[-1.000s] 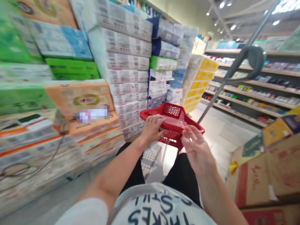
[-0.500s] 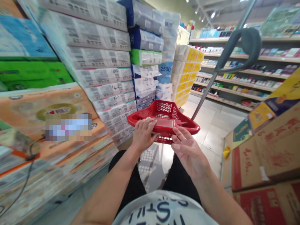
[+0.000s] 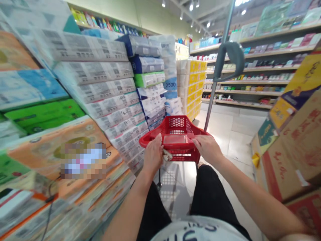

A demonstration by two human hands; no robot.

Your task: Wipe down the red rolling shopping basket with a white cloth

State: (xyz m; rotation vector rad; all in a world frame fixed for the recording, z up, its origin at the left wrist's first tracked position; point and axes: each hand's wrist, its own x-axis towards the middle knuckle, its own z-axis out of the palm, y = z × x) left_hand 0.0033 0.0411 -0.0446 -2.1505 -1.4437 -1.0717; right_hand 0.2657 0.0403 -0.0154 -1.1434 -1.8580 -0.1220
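A red plastic shopping cart (image 3: 182, 124) stands right in front of me, its perforated basket facing away. My left hand (image 3: 153, 154) is closed around the left part of its red handle (image 3: 175, 141). A crumpled whitish cloth or tissue (image 3: 167, 154) pokes out beneath that hand, pinned against the handle. On the right part of the handle, my right hand (image 3: 208, 147) is closed with the thumb on top; its fingertips are hidden behind the bar. A flat label panel lies on the handle between both hands.
Tall stacks of wrapped tissue packs (image 3: 107, 85) rise close on the left, with an orange pack (image 3: 75, 134) nearest. Cardboard boxes (image 3: 288, 150) line the right. A metal pole with a grey loop handle (image 3: 229, 62) stands beyond the cart. Stocked shelves (image 3: 253, 68) cross the back.
My right hand has gone from loosely curled beside the handle to closed on its right part. The left hand has wrapped further round, and the crumpled cloth shows below it. The view has tilted up.
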